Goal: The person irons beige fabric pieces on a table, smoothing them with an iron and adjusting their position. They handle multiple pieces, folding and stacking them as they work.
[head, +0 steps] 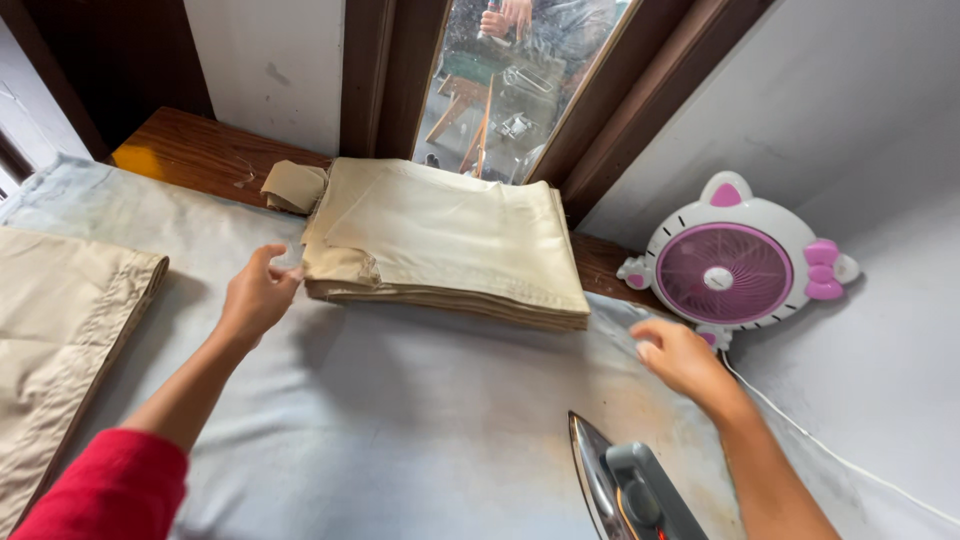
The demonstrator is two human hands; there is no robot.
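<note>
Iron (632, 488) nearest; left hand (256, 296), fingers loose, touches folded beige stack (450, 245); right hand (680, 358) empty.

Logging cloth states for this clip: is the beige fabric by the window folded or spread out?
Folded. The beige fabric lies as a squared stack with layered edges showing along its front, the left hand at its corner.

The iron (632, 490) is cut off by the bottom edge. Beige cloth (55, 340) runs off the left edge. The right hand (680, 358) is motion-blurred, its fingertips unclear. Through the window (515, 80), shapes are indistinct.
</note>
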